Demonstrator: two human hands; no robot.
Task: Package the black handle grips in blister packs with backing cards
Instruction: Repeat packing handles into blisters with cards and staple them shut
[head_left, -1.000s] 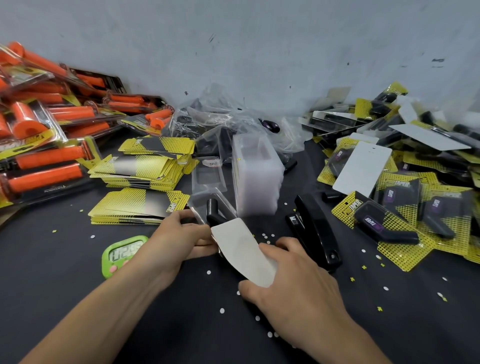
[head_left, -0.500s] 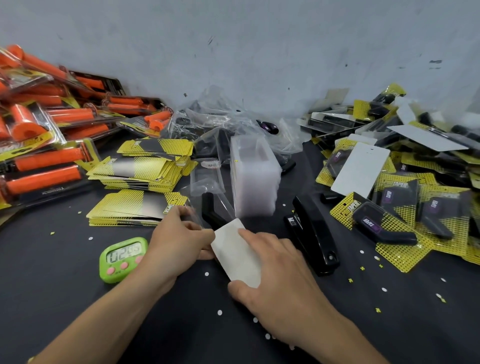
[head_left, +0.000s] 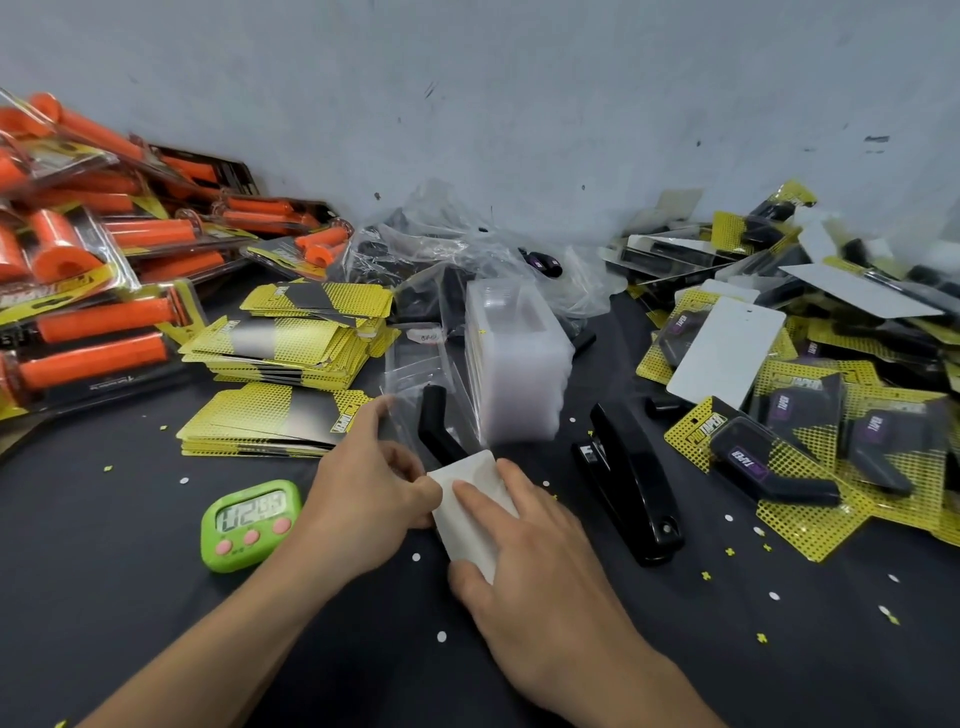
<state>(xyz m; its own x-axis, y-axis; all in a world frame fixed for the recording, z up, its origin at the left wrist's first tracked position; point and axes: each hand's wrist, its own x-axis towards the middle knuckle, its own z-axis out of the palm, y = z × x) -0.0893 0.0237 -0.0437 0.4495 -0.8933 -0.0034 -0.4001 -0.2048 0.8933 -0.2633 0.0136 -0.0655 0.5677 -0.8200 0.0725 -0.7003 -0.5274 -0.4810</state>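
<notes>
A black handle grip (head_left: 435, 429) lies inside a clear blister pack (head_left: 415, 370) at the middle of the black table. A backing card (head_left: 470, 512), white side up, covers the blister's near end. My left hand (head_left: 371, 483) holds the blister's left edge, thumb against the card and index finger stretched along the plastic. From the near side, my right hand (head_left: 524, 551) grips the card, fingers flat on top and thumb at its near edge. The grip's near end is hidden under the card.
A stack of clear blisters (head_left: 514, 364) stands just behind. Yellow backing cards (head_left: 291, 343) are piled at left, near a green timer (head_left: 252, 525). A black stapler (head_left: 634, 483) lies to the right. Orange grip packs (head_left: 93, 322) fill the far left, finished black packs (head_left: 779, 457) the right.
The card has slid away from me, further over the blister. My right hand moved forward on top of it; my left hand stayed on the blister's edge.
</notes>
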